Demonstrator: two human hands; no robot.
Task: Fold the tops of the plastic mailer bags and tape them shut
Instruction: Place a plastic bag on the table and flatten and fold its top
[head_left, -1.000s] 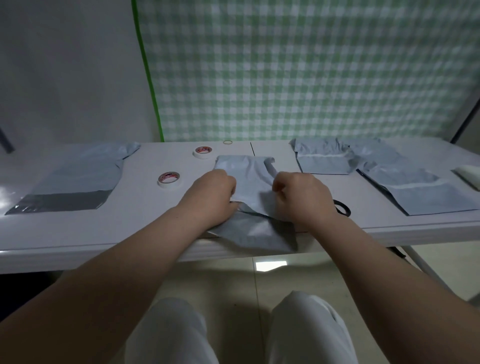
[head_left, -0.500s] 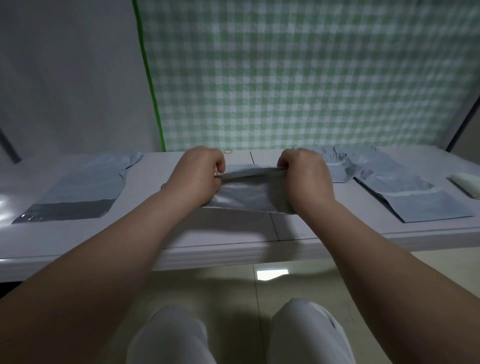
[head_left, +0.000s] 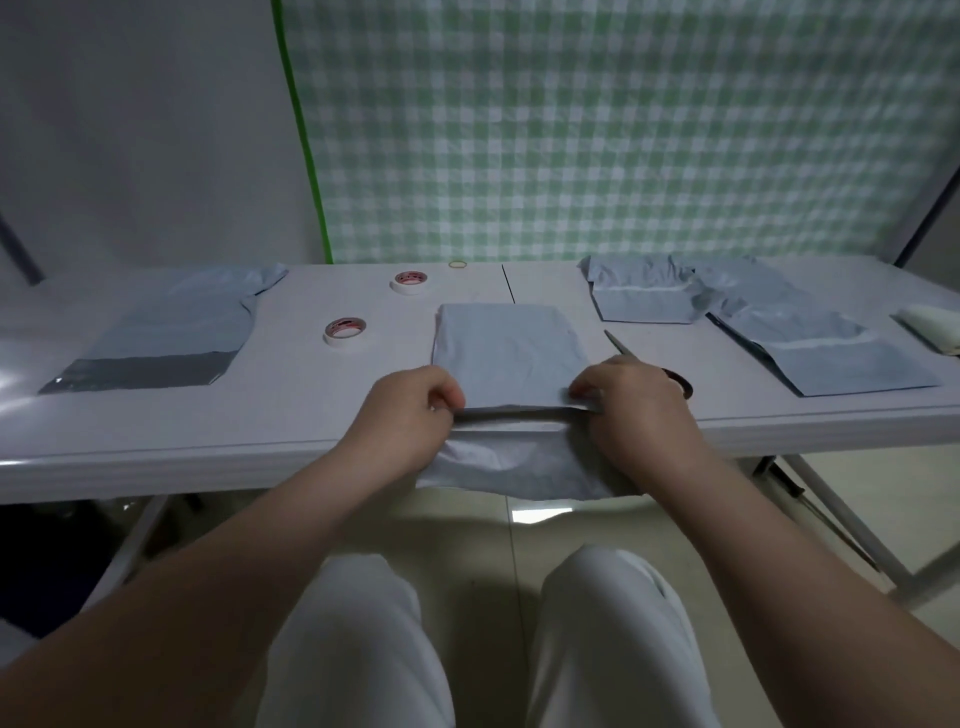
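Pinches the mailer bag (head_left: 509, 348) at both sides with left hand (head_left: 410, 415) and right hand (head_left: 634, 410), body flat on the counter (head_left: 291, 415), top draped over the near edge, likely to crease a straight fold there; tape roll (head_left: 345, 332) near on the left.
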